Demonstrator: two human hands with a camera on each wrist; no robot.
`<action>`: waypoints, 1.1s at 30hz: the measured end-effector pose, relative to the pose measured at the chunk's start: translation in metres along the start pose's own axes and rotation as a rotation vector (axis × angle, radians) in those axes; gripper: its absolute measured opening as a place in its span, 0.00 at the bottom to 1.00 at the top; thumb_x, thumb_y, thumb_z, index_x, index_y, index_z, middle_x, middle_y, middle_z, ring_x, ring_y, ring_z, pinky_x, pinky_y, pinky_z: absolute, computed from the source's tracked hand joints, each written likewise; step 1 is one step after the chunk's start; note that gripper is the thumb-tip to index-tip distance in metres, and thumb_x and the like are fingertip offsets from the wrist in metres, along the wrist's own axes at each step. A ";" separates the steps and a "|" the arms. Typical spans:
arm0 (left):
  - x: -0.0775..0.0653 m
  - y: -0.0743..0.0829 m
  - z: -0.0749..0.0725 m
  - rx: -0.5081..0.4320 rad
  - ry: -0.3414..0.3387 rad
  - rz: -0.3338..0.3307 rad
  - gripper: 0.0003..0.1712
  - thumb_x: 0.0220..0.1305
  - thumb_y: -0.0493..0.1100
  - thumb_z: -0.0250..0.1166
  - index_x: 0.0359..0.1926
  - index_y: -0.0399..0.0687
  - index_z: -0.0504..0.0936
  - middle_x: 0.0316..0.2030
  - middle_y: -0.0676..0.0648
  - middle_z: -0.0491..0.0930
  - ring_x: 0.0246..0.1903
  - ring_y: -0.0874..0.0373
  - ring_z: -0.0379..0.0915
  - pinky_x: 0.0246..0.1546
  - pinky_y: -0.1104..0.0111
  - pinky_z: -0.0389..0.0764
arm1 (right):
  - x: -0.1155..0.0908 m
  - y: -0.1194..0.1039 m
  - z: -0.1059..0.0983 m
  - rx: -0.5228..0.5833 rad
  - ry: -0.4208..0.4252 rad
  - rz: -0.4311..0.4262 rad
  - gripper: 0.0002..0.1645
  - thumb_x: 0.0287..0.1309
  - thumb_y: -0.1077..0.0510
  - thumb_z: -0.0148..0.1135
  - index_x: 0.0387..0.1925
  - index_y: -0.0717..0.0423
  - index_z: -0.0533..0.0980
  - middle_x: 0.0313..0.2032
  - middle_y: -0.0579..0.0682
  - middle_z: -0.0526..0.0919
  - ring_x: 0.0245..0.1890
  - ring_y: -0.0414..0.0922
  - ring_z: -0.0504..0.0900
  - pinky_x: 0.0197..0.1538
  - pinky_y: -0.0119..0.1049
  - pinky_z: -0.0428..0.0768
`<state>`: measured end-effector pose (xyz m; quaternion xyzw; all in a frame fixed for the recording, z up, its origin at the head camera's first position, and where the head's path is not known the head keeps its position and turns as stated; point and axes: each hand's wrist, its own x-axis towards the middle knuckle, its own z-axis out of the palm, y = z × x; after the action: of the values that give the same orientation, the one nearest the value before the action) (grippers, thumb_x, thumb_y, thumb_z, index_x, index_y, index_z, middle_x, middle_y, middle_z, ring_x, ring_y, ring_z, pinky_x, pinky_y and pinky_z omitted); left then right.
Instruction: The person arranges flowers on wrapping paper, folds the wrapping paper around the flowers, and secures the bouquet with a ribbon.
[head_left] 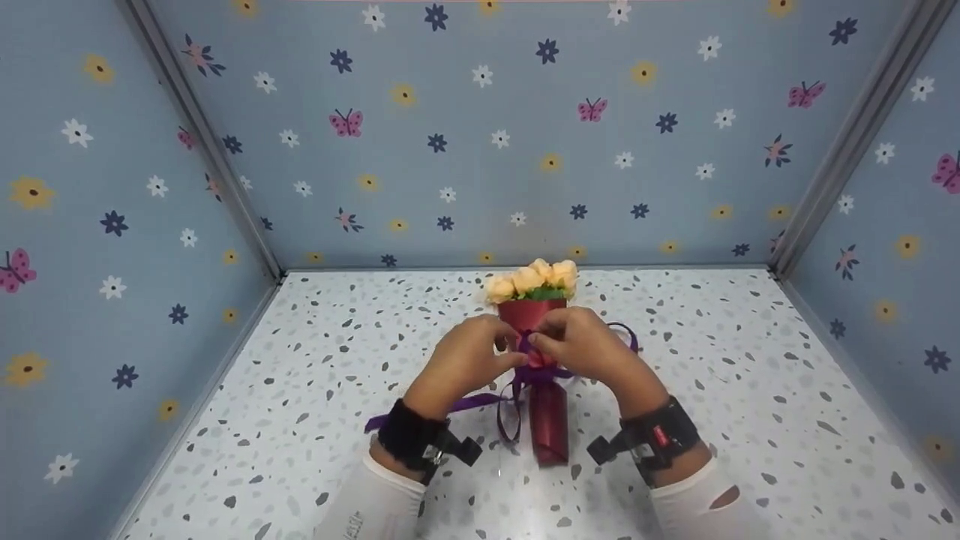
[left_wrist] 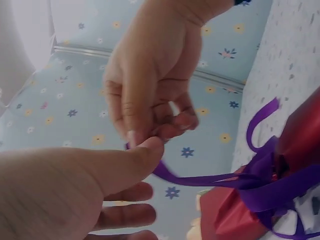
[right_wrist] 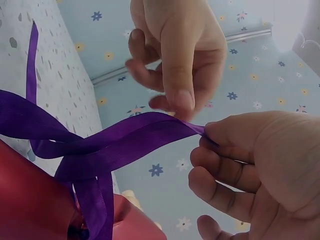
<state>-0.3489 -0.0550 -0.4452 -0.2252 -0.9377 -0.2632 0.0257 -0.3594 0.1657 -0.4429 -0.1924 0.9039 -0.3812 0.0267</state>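
A bouquet of peach roses [head_left: 529, 282] in dark red wrapping paper [head_left: 550, 424] lies on the table, its flowers towards the far wall. Purple ribbon [head_left: 541, 373] is wound and crossed around its middle. My right hand [head_left: 585, 341] pinches a narrow end of the ribbon [right_wrist: 135, 140] between thumb and index finger. Close by, my left hand [head_left: 472, 352] has its thumb and index finger at the same strip; its index fingertip is hidden behind the thumb in the right wrist view. In the left wrist view, the strip runs taut from the crossing to both hands.
A loose ribbon tail [head_left: 472, 403] stretches left over the speckled white table [head_left: 337, 337], and another curves out at the right. Patterned blue panels [head_left: 517, 187] with metal corner posts enclose the back and sides. Each wrist carries a black camera strap [head_left: 660, 435].
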 end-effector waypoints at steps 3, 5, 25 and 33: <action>0.002 0.002 0.008 0.031 0.032 0.017 0.13 0.65 0.57 0.76 0.37 0.55 0.89 0.30 0.55 0.82 0.29 0.60 0.76 0.31 0.65 0.77 | 0.000 0.000 0.001 0.023 0.018 -0.005 0.07 0.70 0.50 0.69 0.36 0.46 0.87 0.29 0.44 0.87 0.28 0.42 0.83 0.34 0.39 0.83; 0.003 0.002 0.011 0.036 0.045 0.028 0.12 0.66 0.56 0.74 0.36 0.55 0.89 0.29 0.56 0.82 0.29 0.60 0.76 0.32 0.65 0.77 | 0.000 0.000 0.001 0.041 0.024 -0.008 0.07 0.70 0.50 0.69 0.36 0.45 0.87 0.28 0.44 0.86 0.28 0.41 0.83 0.34 0.39 0.83; 0.011 -0.018 0.014 -0.079 0.009 0.002 0.08 0.71 0.49 0.71 0.35 0.55 0.92 0.30 0.57 0.87 0.31 0.62 0.79 0.36 0.64 0.81 | -0.022 -0.022 0.004 -0.234 -0.110 -0.170 0.11 0.62 0.46 0.76 0.28 0.41 0.81 0.23 0.37 0.82 0.23 0.35 0.79 0.29 0.35 0.79; 0.009 -0.022 0.012 -0.113 0.014 -0.010 0.07 0.70 0.48 0.71 0.33 0.56 0.91 0.28 0.56 0.87 0.29 0.61 0.78 0.35 0.63 0.79 | -0.028 -0.032 0.038 -0.483 -0.357 -0.313 0.03 0.55 0.49 0.76 0.32 0.40 0.88 0.23 0.32 0.81 0.25 0.33 0.78 0.31 0.31 0.78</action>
<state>-0.3657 -0.0618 -0.4648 -0.2196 -0.9224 -0.3174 0.0181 -0.3153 0.1300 -0.4506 -0.3934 0.9086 -0.1157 0.0794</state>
